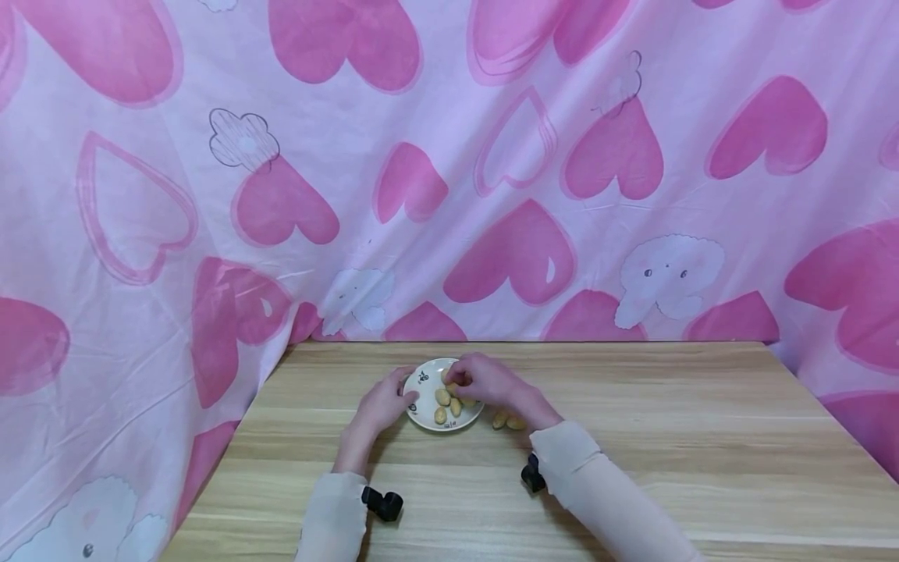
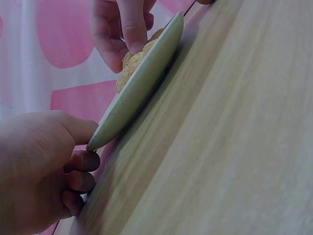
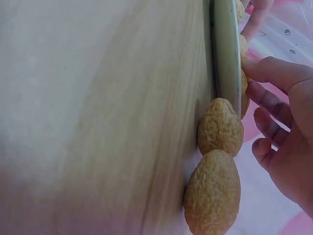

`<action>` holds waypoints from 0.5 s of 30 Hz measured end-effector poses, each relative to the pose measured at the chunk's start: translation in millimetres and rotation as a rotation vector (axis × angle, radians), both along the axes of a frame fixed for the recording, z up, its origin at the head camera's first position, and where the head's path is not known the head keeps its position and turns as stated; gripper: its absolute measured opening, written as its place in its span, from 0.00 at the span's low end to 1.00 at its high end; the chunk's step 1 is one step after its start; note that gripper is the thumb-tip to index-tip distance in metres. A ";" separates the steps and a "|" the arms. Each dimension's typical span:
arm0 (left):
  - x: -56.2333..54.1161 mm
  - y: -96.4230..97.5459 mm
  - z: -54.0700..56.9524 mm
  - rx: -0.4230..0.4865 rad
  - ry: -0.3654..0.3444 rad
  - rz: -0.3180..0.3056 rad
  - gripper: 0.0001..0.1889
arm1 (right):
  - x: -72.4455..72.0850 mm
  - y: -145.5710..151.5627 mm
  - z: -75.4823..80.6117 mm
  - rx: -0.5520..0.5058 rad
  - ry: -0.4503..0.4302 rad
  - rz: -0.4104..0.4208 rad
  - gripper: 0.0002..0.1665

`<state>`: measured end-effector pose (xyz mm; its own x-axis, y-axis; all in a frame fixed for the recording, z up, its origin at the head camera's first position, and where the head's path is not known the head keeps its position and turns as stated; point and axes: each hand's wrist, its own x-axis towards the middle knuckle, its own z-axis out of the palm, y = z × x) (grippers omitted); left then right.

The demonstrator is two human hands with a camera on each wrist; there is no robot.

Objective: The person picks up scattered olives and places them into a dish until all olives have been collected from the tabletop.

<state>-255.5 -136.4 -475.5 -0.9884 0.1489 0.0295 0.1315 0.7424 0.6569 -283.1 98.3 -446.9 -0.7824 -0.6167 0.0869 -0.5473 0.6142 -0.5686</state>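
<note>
A small white plate (image 1: pixel 424 400) with dark printed figures stands on the table and bears several tan, wrinkled walnuts (image 1: pixel 442 396). At its left side my left hand (image 1: pixel 382 403) grips the rim, thumb on top and the other fingers curled below, as the left wrist view shows. My right hand (image 1: pixel 488 382) reaches over the right part of the plate. Its thumb and forefinger pinch a walnut (image 3: pixel 247 69) among those on the plate, which the fingers partly cover. Just right of the plate, loose walnuts (image 3: pixel 213 193) lie on the table below my right wrist.
The wooden table (image 1: pixel 632 468) runs back to a pink cloth (image 1: pixel 435 257) with hearts, which hangs behind it and along the left side. Each wrist wears a black camera (image 1: pixel 383 504) near the sleeve cuff.
</note>
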 end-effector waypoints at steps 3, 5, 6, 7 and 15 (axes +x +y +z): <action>0.3 0.3 -0.3 -0.005 0.002 0.000 0.28 | 1.0 0.8 -0.2 0.021 0.032 0.007 0.09; 0.3 0.3 -0.2 -0.003 0.000 0.003 0.28 | 2.3 2.3 0.6 0.021 0.034 0.006 0.09; 0.2 0.2 -0.2 -0.003 -0.002 0.001 0.28 | 3.3 3.4 1.3 0.016 0.030 0.003 0.09; 0.3 0.2 0.0 0.001 -0.007 0.003 0.28 | 4.5 4.7 2.2 0.008 0.023 0.001 0.08; 0.6 0.9 0.9 0.014 -0.017 0.008 0.29 | 16.2 19.8 8.9 -0.019 0.017 -0.019 0.07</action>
<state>-254.8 -135.5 -474.7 -0.9900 0.1405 0.0148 0.1143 0.7344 0.6690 -266.9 118.1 -438.0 -0.7921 -0.6000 0.1125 -0.5457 0.6134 -0.5709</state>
